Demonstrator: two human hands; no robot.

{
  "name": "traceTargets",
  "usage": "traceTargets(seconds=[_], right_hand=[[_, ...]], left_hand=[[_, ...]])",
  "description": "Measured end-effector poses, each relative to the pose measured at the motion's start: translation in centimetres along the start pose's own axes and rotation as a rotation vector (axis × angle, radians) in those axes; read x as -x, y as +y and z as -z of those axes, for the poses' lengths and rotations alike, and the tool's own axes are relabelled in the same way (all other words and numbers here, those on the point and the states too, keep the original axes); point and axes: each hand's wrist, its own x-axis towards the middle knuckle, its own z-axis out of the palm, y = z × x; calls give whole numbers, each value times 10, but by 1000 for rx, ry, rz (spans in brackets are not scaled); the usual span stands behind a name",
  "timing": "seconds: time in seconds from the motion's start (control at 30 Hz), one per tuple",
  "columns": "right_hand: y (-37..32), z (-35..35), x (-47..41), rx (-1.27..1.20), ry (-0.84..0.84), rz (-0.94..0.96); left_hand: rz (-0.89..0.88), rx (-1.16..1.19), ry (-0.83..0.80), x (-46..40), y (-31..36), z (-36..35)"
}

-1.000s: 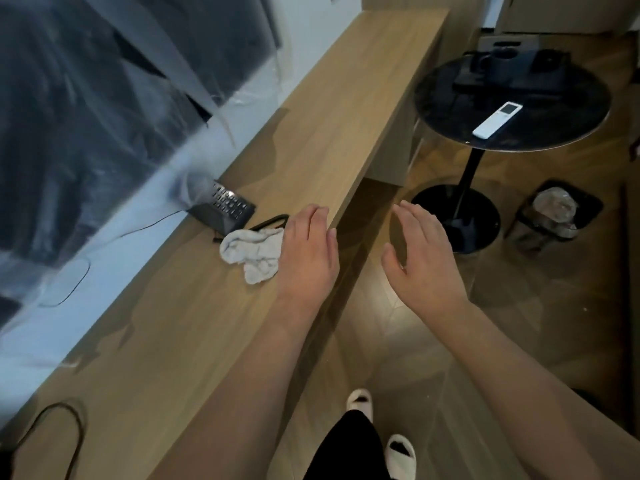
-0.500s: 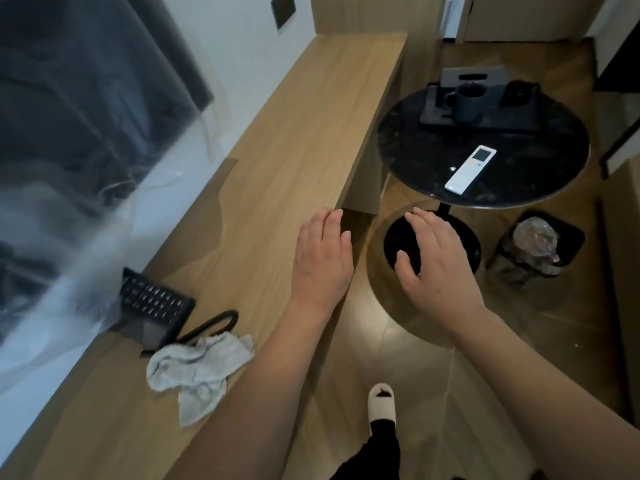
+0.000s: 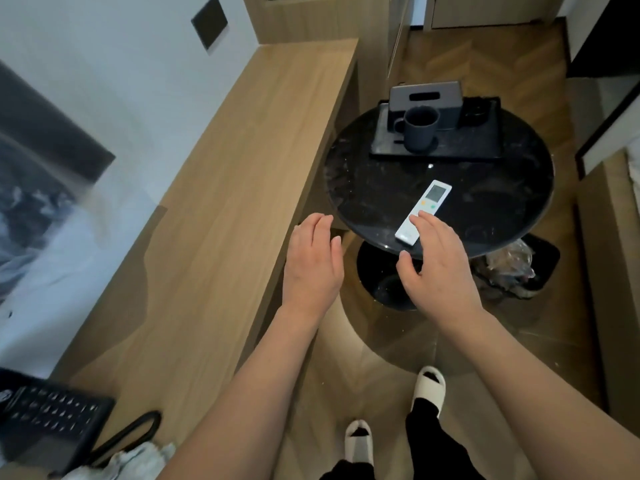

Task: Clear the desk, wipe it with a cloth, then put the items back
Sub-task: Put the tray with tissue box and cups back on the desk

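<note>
Two bare hands were observed, neither holding anything. At far left a black telephone (image 3: 52,419) and a crumpled cloth (image 3: 138,462) lay on the wooden desk (image 3: 242,161). The left hand (image 3: 311,268) hovered at the desk's edge, fingers straight and together. The right hand (image 3: 438,265) was spread over the white remote (image 3: 427,206) on the round black table (image 3: 485,195); contact could not be confirmed.

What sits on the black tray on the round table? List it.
On the tray: a dark mug in front, a grey box behind it, a dark item at right. The mug hides part of the box.
</note>
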Motion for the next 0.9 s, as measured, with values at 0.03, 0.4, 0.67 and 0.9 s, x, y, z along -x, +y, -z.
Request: traceTargets(seconds=[0.03, 0.4, 0.67, 0.9], right_hand=[[11, 4, -15, -10, -16, -11], [102, 16, -141, -201, -49, -277], [161, 0, -232, -317, 16, -553], [239, -29, -335, -384, 78, -895]], left_hand=[[10, -6, 1, -11, 7, -5], [133, 51, -47, -120, 61, -83], [226, 210, -137, -227, 62, -142], [633, 498, -241, -346, 64, -210]])
